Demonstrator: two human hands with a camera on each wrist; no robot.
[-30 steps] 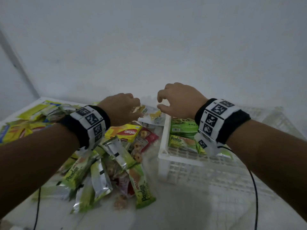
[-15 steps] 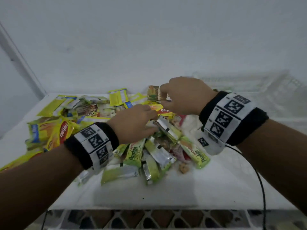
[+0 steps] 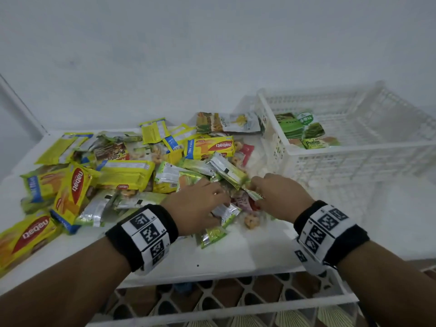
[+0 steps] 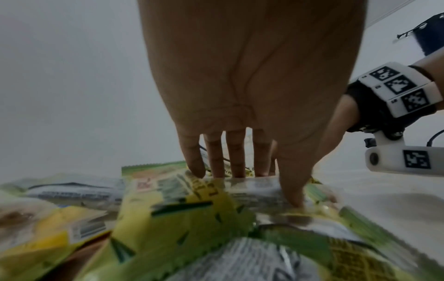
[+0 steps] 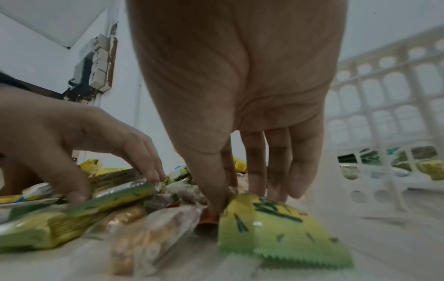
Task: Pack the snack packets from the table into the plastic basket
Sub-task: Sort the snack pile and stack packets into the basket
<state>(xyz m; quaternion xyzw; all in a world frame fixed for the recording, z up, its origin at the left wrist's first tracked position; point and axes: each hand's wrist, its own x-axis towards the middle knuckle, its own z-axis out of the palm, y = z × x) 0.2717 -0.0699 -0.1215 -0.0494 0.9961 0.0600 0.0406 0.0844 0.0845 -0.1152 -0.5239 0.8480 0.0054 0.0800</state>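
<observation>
A heap of snack packets (image 3: 146, 171) covers the white table's left and middle. At the right stands the white plastic basket (image 3: 354, 152) with a few green packets (image 3: 304, 131) inside. My left hand (image 3: 212, 201) is down on the near side of the heap. Its thumb and fingers span a green and silver packet (image 5: 120, 192), which the left hand (image 4: 264, 188) holds from above. Just to its right, my right hand (image 5: 245, 199) pinches the far end of a green pandan packet (image 5: 276, 228) that lies on the table. The right hand (image 3: 264, 192) is in front of the basket's left wall.
Yellow nabati packets (image 3: 73, 192) lie at the left, some near the table's front edge (image 3: 212, 277). A lattice shelf (image 3: 224, 300) shows below that edge. A white wall rises behind the table, with power sockets (image 5: 96, 64) to the left.
Both hands have come down from above the basket's left edge to the near part of the heap. Each now has its fingers on a green packet.
</observation>
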